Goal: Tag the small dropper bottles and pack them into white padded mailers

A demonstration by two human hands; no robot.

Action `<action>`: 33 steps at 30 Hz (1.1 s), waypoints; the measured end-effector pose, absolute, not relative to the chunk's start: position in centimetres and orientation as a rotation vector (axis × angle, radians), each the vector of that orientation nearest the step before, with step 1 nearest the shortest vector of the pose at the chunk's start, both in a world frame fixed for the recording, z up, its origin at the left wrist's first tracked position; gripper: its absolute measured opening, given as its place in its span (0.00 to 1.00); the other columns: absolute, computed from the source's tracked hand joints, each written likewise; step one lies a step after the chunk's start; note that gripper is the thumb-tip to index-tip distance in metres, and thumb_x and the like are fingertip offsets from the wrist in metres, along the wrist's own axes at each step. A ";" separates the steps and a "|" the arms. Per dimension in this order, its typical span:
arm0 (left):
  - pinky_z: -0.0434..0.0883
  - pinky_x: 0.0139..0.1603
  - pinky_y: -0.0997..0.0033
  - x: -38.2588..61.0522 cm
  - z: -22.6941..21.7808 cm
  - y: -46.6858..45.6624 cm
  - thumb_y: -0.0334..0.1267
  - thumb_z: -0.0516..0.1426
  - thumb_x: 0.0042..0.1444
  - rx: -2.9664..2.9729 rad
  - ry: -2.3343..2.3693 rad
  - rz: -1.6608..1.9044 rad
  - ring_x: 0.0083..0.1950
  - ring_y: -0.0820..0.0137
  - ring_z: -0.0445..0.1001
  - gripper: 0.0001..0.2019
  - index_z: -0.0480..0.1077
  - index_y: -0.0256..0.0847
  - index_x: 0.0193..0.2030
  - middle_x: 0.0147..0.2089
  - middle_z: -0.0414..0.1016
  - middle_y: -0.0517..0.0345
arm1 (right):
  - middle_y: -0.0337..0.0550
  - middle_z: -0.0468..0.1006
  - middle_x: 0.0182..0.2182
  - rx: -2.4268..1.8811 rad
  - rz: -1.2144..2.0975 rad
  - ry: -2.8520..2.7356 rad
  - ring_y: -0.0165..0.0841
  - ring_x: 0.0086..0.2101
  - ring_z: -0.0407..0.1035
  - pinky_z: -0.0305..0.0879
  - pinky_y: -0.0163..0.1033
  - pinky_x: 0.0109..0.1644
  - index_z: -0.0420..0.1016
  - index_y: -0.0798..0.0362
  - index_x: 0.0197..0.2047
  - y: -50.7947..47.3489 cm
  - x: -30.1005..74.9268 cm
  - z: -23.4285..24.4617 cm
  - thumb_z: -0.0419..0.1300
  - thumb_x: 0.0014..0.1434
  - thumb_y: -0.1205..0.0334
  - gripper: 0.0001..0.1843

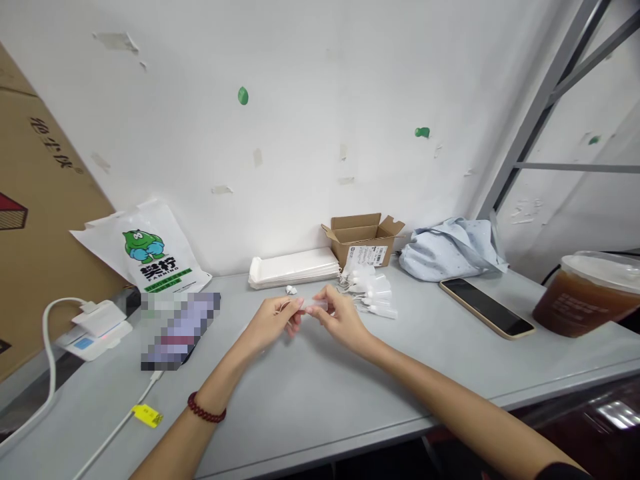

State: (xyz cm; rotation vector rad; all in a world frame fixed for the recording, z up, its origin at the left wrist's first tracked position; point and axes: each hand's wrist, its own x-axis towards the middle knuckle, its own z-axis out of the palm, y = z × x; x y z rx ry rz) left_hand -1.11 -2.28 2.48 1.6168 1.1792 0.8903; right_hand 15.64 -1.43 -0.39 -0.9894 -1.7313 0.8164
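My left hand (274, 323) and my right hand (340, 319) meet above the middle of the grey table (310, 393). Both pinch a small clear plastic packet (315, 306) held between their fingertips; a thin string seems to loop by the left fingers. A red bead bracelet (206, 409) circles my left wrist. Just right of my right hand lies a heap of several similar small clear packets with white parts (371, 291). A tiny white piece (291, 289) lies on the table beyond my hands.
An open cardboard box (364, 240) and a stack of white bags (294, 268) stand by the wall. A phone (486, 307), a lidded cup of brown drink (585, 293), a blue cloth (450, 250), a printed plastic bag (150, 250), a white charger (95, 327) with cable.
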 end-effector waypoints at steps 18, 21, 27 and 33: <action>0.66 0.25 0.72 -0.2 2.0 -2.6 0.54 0.50 0.55 1.566 1.104 0.949 0.21 0.73 0.68 0.21 0.66 0.36 0.27 0.22 0.66 0.61 | 0.40 0.71 0.24 -0.907 0.635 -1.838 0.30 0.24 0.62 0.58 0.36 0.29 0.66 0.53 0.35 -1.1 16.2 0.1 0.55 0.56 0.55 0.10; 0.66 0.25 0.72 -0.4 2.0 -2.6 0.55 0.52 0.54 1.533 1.078 0.968 0.20 0.74 0.67 0.22 0.66 0.36 0.25 0.22 0.66 0.61 | 0.42 0.72 0.27 -0.838 0.474 -1.941 0.31 0.26 0.63 0.58 0.35 0.30 0.66 0.52 0.37 -1.3 16.4 0.2 0.54 0.57 0.56 0.09; 0.63 0.24 0.72 -0.3 1.9 -2.9 0.55 0.52 0.53 1.541 1.180 0.915 0.19 0.74 0.66 0.23 0.68 0.35 0.22 0.18 0.65 0.61 | 0.31 0.59 0.16 -0.881 1.141 -1.685 0.24 0.17 0.53 0.52 0.32 0.21 0.58 0.51 0.25 -1.1 16.1 0.5 0.51 0.58 0.45 0.19; 0.60 0.25 0.75 0.7 1.8 -3.8 0.50 0.52 0.55 1.842 1.184 0.898 0.22 0.74 0.64 0.20 0.64 0.38 0.20 0.19 0.65 0.62 | 0.28 0.54 0.11 -0.954 1.387 -1.517 0.23 0.13 0.47 0.45 0.31 0.16 0.58 0.51 0.21 -0.2 15.9 -0.3 0.51 0.55 0.41 0.23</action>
